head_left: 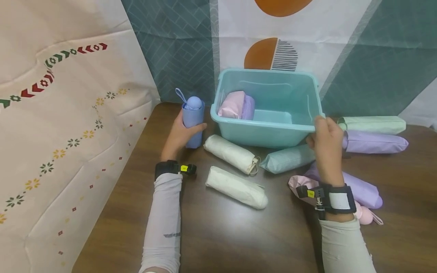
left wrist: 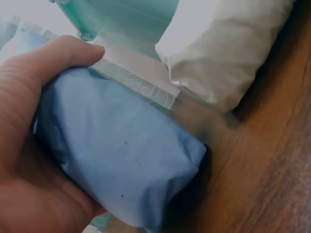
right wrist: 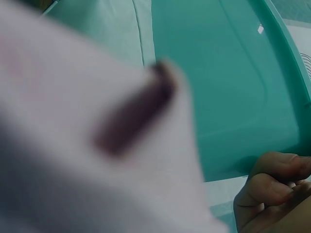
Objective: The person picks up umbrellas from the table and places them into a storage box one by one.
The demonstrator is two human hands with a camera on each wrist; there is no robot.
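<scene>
My left hand [head_left: 181,132] grips a blue folded umbrella [head_left: 193,119] upright at the left of the table, its round handle and wrist loop on top. The left wrist view shows the thumb [left wrist: 73,51] over the blue cloth and the umbrella's end close over the wood. My right hand [head_left: 327,140] holds the front right corner of a teal plastic bin [head_left: 266,134], fingers curled over the rim; in the right wrist view these fingers [right wrist: 269,187] show at the lower right. Inside the bin, at its left end, stand a pink umbrella [head_left: 232,105] and a lavender umbrella [head_left: 248,107].
Two cream umbrellas, one nearer the bin [head_left: 232,152] and one in front [head_left: 235,186], lie mid-table. A grey-green umbrella [head_left: 288,158] lies before the bin. Green [head_left: 375,124] and purple [head_left: 377,142] umbrellas lie to the right. Another purple umbrella [head_left: 363,189] and a pink one [head_left: 300,184] lie near my right wrist.
</scene>
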